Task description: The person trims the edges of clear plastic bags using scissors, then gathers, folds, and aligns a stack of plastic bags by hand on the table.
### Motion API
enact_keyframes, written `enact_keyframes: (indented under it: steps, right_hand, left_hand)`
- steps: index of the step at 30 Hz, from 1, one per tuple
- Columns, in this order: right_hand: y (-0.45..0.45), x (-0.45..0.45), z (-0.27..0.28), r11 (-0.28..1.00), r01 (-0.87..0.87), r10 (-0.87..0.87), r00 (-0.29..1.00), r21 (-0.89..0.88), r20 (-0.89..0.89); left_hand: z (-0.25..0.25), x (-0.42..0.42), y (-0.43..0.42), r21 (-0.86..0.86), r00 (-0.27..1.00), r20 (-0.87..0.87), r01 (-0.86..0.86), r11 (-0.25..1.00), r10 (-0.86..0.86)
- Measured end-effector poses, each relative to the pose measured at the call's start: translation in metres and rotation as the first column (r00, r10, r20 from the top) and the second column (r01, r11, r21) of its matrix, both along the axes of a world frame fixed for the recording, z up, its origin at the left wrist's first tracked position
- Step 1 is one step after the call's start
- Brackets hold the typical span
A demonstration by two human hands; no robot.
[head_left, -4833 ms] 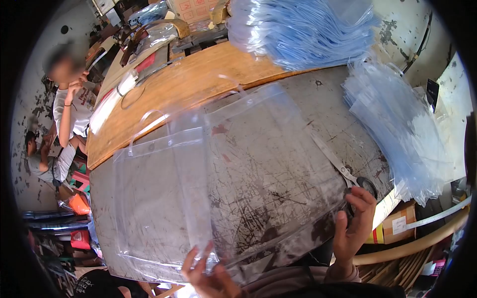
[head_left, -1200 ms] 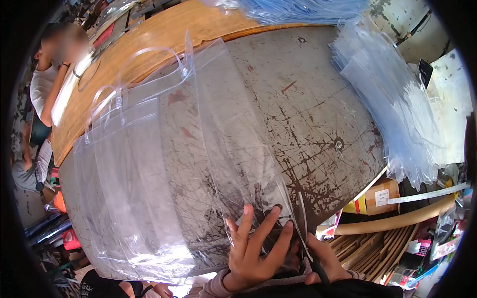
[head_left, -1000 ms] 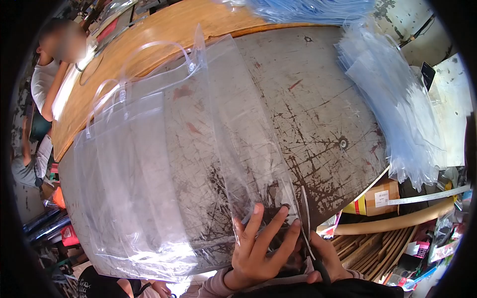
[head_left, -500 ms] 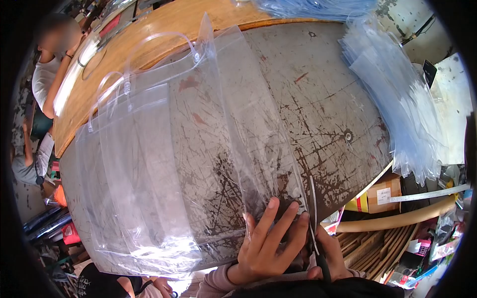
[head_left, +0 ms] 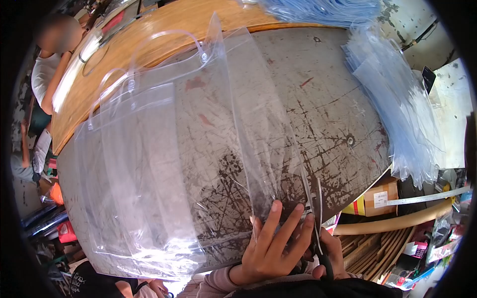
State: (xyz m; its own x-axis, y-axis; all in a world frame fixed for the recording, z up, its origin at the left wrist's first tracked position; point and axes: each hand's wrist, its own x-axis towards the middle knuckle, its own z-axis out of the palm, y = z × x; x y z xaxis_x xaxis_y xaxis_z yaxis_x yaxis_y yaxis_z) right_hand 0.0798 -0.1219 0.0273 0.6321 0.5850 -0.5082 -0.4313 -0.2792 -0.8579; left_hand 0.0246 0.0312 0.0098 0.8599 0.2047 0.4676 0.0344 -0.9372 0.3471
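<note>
Scratched grey tabletop (head_left: 328, 109), orange-brown wooden board (head_left: 164, 30) along its far side; seated person in white (head_left: 45, 77) at left. Clear plastic bag (head_left: 261, 119) lies on grey; left hand (head_left: 273, 246) rests on its near end, fingers spread. Right hand (head_left: 334, 251) grips black-handled metal scissors (head_left: 319, 226) beside bag's edge. Brown cardboard box (head_left: 385, 194), contents hidden.

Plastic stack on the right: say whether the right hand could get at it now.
Probably: bare tabletop leads to the stack, but the right hand holds scissors that likely need setting down.
</note>
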Motion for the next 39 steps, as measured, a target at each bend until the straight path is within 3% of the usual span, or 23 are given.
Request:
enact_keyframes:
  steps: [20, 25, 27, 32, 35, 37, 39]
  right_hand:
    - [-0.004, 0.0, -0.002, 0.998, 0.047, -0.048, 0.999, 0.045, 0.018]
    - [-0.01, 0.001, -0.006, 1.0, -0.005, 0.006, 0.998, -0.012, 0.067]
    - [-0.011, -0.001, -0.005, 0.999, 0.013, -0.011, 0.999, -0.029, 0.049]
    - [-0.015, 0.003, -0.005, 0.999, -0.023, 0.026, 0.995, -0.039, 0.092]
    - [-0.021, 0.016, 0.009, 1.0, 0.023, -0.023, 0.998, 0.002, -0.055]
    - [-0.02, 0.023, 0.022, 0.986, 0.136, -0.12, 0.981, -0.096, 0.153]
    - [-0.032, 0.035, 0.022, 0.955, 0.17, -0.033, 0.876, -0.243, 0.482]
  left_hand:
    - [0.004, -0.002, 0.001, -0.029, 1.0, -0.024, 0.016, 0.999, -0.016]
    - [0.002, -0.002, 0.001, 0.012, 1.0, -0.004, 0.031, 0.999, -0.031]
    - [0.005, -0.002, 0.0, -0.081, 0.999, -0.031, 0.015, 0.997, -0.018]
    - [0.005, 0.001, 0.003, -0.06, 1.0, -0.005, 0.003, 0.998, -0.003]
    - [0.003, -0.001, 0.002, -0.08, 1.0, 0.011, -0.007, 0.997, 0.008]
    - [0.002, -0.001, 0.001, -0.101, 1.0, 0.008, 0.001, 0.995, 0.0]
    - [0.002, 0.0, 0.0, -0.132, 1.0, 0.019, -0.017, 0.991, 0.02]
